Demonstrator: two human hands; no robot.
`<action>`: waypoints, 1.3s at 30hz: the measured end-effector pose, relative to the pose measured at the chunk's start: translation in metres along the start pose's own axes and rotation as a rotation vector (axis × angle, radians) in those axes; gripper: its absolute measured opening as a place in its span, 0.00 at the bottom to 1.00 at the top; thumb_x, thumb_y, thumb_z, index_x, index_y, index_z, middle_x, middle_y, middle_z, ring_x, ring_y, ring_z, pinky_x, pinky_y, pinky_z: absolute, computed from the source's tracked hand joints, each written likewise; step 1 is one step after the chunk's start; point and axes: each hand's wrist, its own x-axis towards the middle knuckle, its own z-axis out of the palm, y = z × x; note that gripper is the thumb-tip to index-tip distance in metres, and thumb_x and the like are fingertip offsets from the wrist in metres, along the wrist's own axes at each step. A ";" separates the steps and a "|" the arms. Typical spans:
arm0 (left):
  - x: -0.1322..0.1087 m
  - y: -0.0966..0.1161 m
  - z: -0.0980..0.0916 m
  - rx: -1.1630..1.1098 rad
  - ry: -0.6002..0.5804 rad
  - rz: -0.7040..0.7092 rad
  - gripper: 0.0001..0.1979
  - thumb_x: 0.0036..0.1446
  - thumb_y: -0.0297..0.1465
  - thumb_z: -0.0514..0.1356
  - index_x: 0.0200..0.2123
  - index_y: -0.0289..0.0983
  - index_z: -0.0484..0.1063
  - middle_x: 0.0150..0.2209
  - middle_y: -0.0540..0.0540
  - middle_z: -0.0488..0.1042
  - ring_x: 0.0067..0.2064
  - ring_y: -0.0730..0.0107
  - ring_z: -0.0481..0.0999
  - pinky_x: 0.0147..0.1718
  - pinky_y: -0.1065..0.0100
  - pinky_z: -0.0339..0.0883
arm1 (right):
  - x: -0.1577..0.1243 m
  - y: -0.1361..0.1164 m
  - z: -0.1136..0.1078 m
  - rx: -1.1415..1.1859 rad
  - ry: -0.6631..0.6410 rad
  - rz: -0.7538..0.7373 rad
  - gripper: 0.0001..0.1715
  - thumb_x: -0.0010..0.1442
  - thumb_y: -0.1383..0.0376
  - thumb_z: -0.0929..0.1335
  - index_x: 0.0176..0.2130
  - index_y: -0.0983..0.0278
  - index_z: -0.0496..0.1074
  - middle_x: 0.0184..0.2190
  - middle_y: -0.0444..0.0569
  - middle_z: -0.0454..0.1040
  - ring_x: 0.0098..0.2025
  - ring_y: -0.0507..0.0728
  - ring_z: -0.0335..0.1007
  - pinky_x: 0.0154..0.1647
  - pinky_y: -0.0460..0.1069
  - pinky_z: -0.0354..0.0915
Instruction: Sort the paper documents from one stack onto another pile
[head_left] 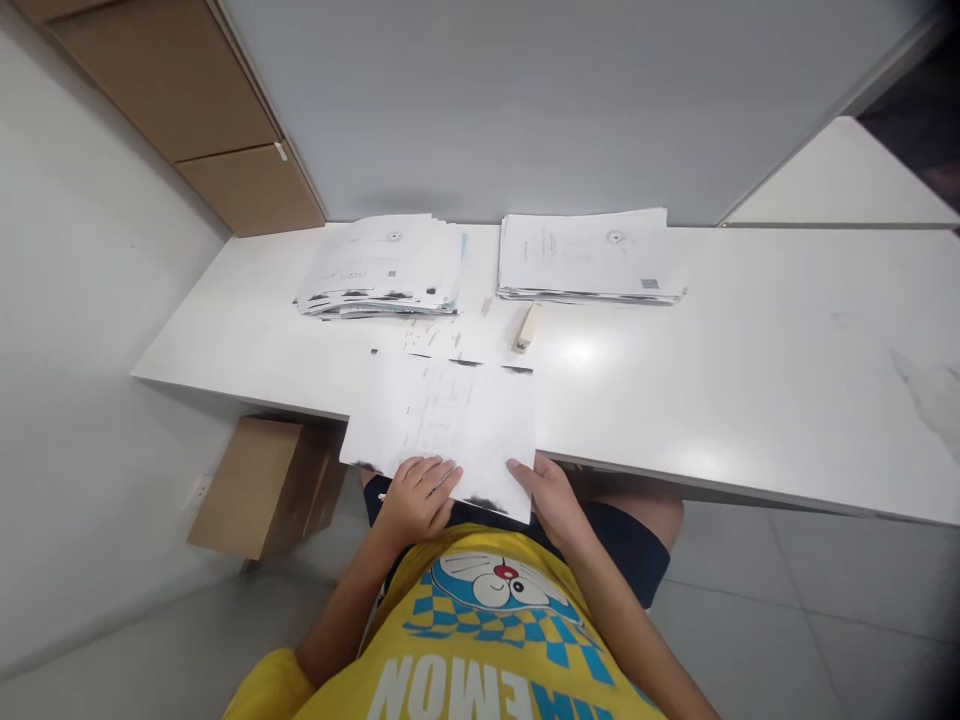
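Note:
A white sheet of paper [480, 425] with faint print and dark smudged edges lies in front of me, its near part overhanging the desk edge. I cannot tell whether it is one sheet or several. On its near edge rests my left hand [420, 498], fingers stretched over the top; its thumb is hidden. My right hand [553, 498] grips the near right edge, thumb on top and the other fingers underneath. Beyond the paper, a small cream stapler [527, 328] lies on the desk.
Two paper stacks, a left one [382, 260] and a right one [581, 255], lie along the grey partition [540, 110] at the back of the white desk [720, 380]. Brown cardboard boxes [232, 190] stand at the back left. Another box [251, 485] sits below the desk. Crumpled clear plastic [930, 395] lies far right.

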 end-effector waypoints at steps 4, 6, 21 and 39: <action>-0.016 -0.021 -0.002 -0.012 0.295 -0.489 0.19 0.64 0.31 0.56 0.58 0.39 0.71 0.52 0.38 0.77 0.58 0.52 0.72 0.59 0.50 0.64 | 0.001 0.007 -0.002 -0.298 0.143 -0.177 0.33 0.48 0.43 0.73 0.42 0.65 0.79 0.41 0.56 0.83 0.45 0.69 0.77 0.45 0.58 0.72; -0.025 -0.041 -0.001 -0.071 0.473 -0.897 0.20 0.63 0.36 0.59 0.57 0.40 0.68 0.55 0.37 0.73 0.59 0.52 0.71 0.59 0.49 0.63 | 0.000 0.009 -0.004 -0.358 0.152 -0.262 0.31 0.53 0.43 0.71 0.43 0.65 0.79 0.42 0.55 0.83 0.45 0.68 0.77 0.43 0.57 0.72; 0.094 -0.103 -0.013 -0.885 0.665 -0.660 0.28 0.49 0.51 0.71 0.46 0.43 0.66 0.40 0.47 0.71 0.44 0.64 0.74 0.47 0.62 0.71 | 0.049 -0.073 -0.054 -0.240 0.396 -0.809 0.28 0.51 0.41 0.72 0.35 0.61 0.77 0.35 0.50 0.80 0.43 0.62 0.76 0.48 0.57 0.70; 0.161 -0.093 0.012 -0.462 0.022 -0.730 0.27 0.64 0.32 0.59 0.65 0.38 0.62 0.38 0.44 0.78 0.40 0.59 0.79 0.43 0.59 0.74 | 0.024 -0.085 -0.124 -0.514 0.377 -0.265 0.21 0.49 0.52 0.71 0.37 0.65 0.77 0.35 0.50 0.80 0.38 0.61 0.73 0.37 0.52 0.67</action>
